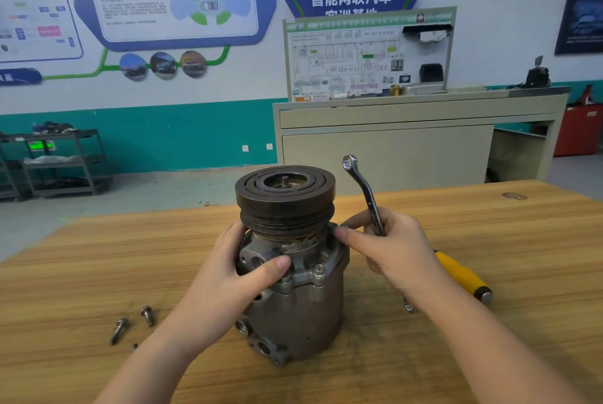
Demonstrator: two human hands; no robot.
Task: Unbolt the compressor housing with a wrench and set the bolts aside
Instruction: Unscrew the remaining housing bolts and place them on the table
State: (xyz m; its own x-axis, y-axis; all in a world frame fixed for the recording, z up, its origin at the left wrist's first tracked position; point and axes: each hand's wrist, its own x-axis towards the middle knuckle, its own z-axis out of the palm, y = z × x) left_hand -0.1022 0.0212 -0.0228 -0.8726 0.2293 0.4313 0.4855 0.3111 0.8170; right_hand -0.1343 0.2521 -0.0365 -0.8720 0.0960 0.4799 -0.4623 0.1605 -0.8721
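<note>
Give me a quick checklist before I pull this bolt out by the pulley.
1. Compressor steadied: ok, left hand grips the housing.
2. Bolt in fingers: ok, right hand pinches it under the pulley.
3. Wrench secure: ok, held in the same right grip, ring end up.
4. Bolt fully loose: cannot tell.
5. Set-aside spot: ok, removed bolts lie on the table to the left.
6. Front bolt removed: not ok.

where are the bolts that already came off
In the head view, two loose bolts lie on the wooden table, low left of the compressor, just outside the left hand's forearm.
</note>
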